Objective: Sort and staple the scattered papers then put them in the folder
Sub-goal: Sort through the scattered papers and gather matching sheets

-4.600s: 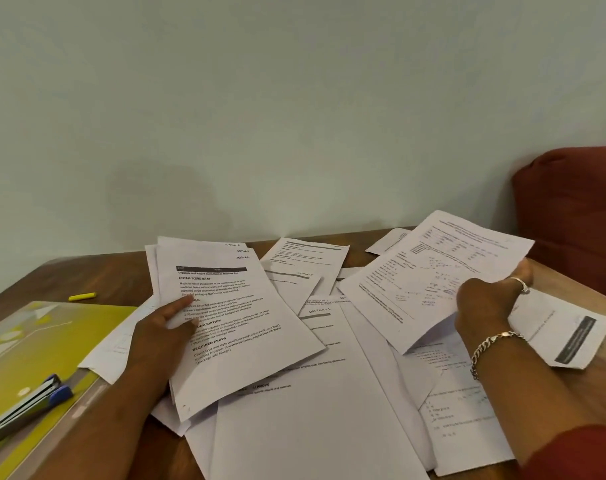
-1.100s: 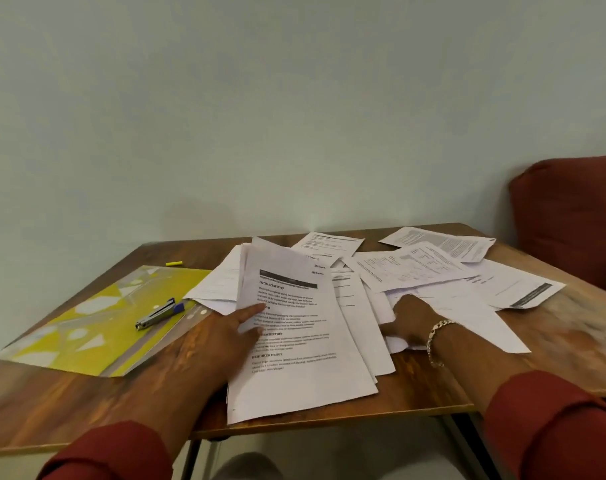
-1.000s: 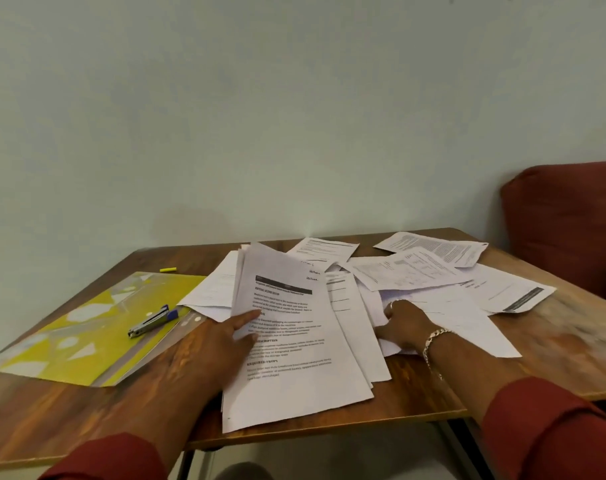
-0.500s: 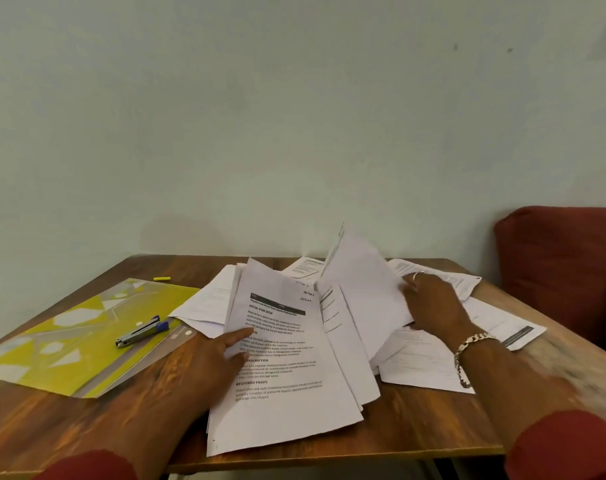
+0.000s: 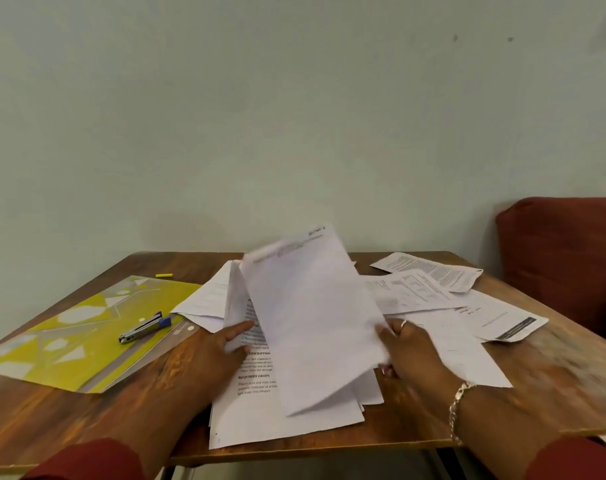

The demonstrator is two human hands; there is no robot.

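Note:
My right hand [image 5: 407,348] grips the right edge of a white sheet [image 5: 312,317], which stands tilted up over the gathered stack [image 5: 256,403] at the table's front middle. My left hand [image 5: 218,351] rests on the stack's left side, with the forefinger pointing across the printed page. More printed papers [image 5: 433,292] lie scattered to the right. The yellow folder [image 5: 69,337] lies flat at the left with the blue-and-silver stapler [image 5: 144,328] on top of it.
The wooden table [image 5: 69,417] stands against a pale wall. A small yellow highlighter [image 5: 164,275] lies behind the folder. A red cushion [image 5: 568,265] sits at the far right. Some stack corners overhang the table's front edge.
My right hand left the scattered pile, took a sheet and swung it leftward over the stack. My left hand stayed on the stack.

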